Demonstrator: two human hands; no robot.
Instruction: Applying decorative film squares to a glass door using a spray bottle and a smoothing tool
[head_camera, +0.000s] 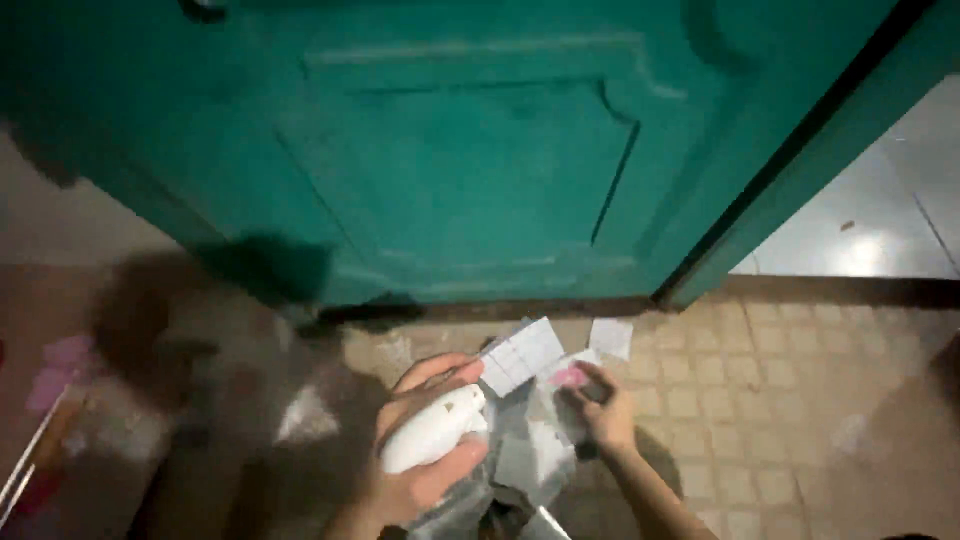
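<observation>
My left hand (425, 450) grips a smooth white rounded object (432, 432), perhaps a bottle, together with the edge of a crumpled clear plastic wrapper (525, 455). A white card or paper piece (522, 356) sticks up just above the left fingers. My right hand (600, 408) pinches into the wrapper next to a small pink item (571, 377); what its fingers hold is blurred. Both hands hover low over the tiled floor, right in front of a closed teal door (470, 150).
Beige small-tile flooring (760, 400) spreads to the right. A white paper scrap (610, 338) lies near the door's base. The teal door frame (800, 170) runs diagonally at right, with glossy pale floor (880, 230) beyond. Blurred pink things (55, 375) sit at far left.
</observation>
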